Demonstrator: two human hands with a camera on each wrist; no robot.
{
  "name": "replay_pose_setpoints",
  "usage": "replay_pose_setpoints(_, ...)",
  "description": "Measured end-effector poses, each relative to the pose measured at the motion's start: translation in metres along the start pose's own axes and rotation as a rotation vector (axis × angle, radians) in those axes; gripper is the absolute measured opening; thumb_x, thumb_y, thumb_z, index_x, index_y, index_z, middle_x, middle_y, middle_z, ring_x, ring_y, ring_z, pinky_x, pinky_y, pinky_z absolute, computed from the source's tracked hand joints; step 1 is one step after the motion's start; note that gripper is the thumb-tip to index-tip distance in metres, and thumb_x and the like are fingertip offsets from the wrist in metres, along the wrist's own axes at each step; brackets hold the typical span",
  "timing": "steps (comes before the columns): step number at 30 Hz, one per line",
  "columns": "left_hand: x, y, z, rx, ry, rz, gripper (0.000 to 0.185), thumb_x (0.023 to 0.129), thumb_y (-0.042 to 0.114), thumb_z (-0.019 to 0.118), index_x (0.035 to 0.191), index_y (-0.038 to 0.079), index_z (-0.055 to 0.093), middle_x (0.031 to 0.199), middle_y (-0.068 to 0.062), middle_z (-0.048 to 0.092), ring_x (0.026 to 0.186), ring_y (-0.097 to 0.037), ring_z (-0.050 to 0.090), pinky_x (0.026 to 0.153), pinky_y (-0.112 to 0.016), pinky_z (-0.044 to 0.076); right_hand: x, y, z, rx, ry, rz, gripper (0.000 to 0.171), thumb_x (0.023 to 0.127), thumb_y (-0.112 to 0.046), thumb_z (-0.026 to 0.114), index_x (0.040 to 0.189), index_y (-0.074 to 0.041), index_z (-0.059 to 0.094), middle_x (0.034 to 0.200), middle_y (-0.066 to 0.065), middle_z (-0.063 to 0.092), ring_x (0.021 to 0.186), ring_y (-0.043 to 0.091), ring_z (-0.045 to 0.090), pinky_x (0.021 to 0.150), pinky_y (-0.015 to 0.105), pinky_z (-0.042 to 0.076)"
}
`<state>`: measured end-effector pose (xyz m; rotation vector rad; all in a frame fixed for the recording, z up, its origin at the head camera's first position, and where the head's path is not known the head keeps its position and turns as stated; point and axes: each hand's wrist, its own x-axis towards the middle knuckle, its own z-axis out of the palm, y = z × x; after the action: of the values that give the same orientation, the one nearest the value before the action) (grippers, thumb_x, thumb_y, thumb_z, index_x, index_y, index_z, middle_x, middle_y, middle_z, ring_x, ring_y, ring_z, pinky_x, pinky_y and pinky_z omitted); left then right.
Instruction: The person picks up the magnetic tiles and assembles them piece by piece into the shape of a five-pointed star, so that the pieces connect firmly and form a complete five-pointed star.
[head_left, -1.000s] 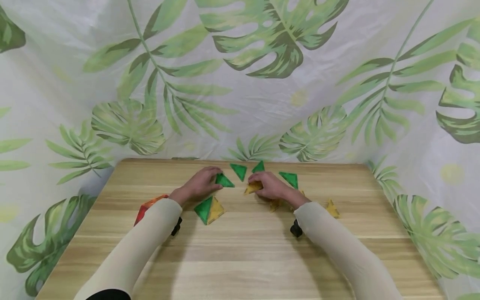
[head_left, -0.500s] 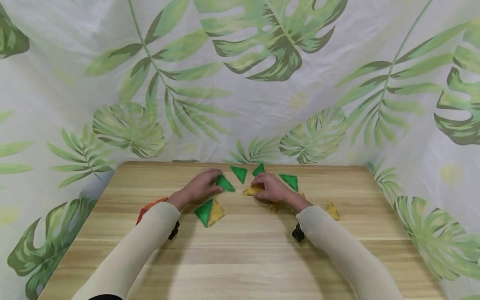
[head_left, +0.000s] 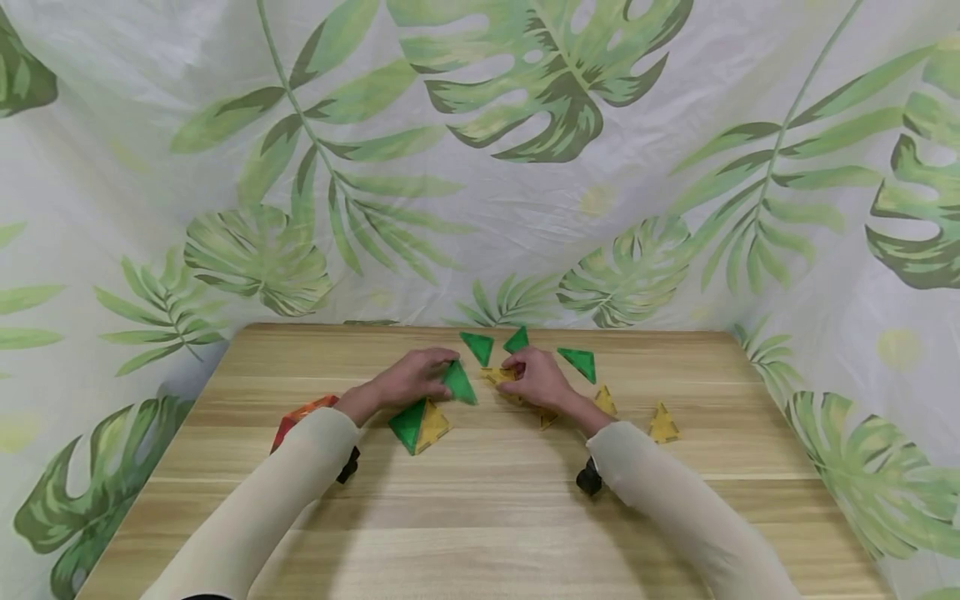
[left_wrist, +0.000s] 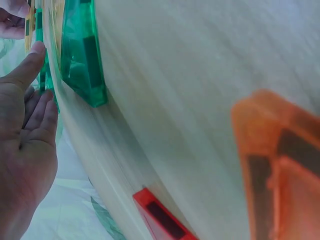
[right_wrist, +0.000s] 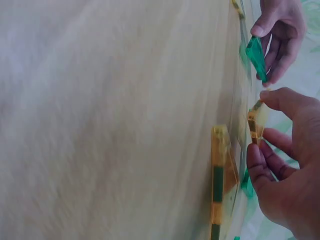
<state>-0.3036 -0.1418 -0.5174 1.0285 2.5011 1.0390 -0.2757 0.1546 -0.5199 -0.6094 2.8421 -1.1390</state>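
My left hand [head_left: 408, 379] pinches a translucent green plastic triangle tile [head_left: 458, 382], tilted up near the far edge of the wooden tabletop [head_left: 480, 500], while my right hand [head_left: 536, 379] grips a translucent yellow triangle tile [head_left: 497, 377] (edges facing, apparently to join them).

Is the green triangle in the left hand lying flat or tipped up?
Tipped up: the left hand holds the green triangle tilted off the table.
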Motion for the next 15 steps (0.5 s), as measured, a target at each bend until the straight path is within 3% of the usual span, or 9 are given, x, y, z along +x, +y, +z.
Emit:
replay_pose_setpoints(7,0.002,0.006,0.005,-0.014,-0.054,0.002,0.073,0.090,0.012,0.086,0.153,-0.003,0.051,0.155,-0.021,0.054,0.145,-0.036,0.050,0.120,-0.051,0.041,-0.003,-0.007,0.010,0.000,0.046,0.061,0.032,0.086,-0.021,0.090,0.112,-0.005,0.081,0.105,0.009,0.077,0.090,0.019,0.069,0.084,0.040,0.060)
replay_pose_setpoints(15,0.006,0.009,0.008,-0.022,-0.098,0.012,0.079,0.089,0.012,0.086,0.156,-0.002,0.046,0.156,-0.019,0.054,0.142,-0.032,0.055,0.118,-0.048,0.044,-0.004,-0.016,0.016,-0.078,0.106,0.119,0.035,0.083,-0.025,0.091,0.109,-0.003,0.082,0.105,0.010,0.080,0.098,0.026,0.075,0.087,0.043,0.062)
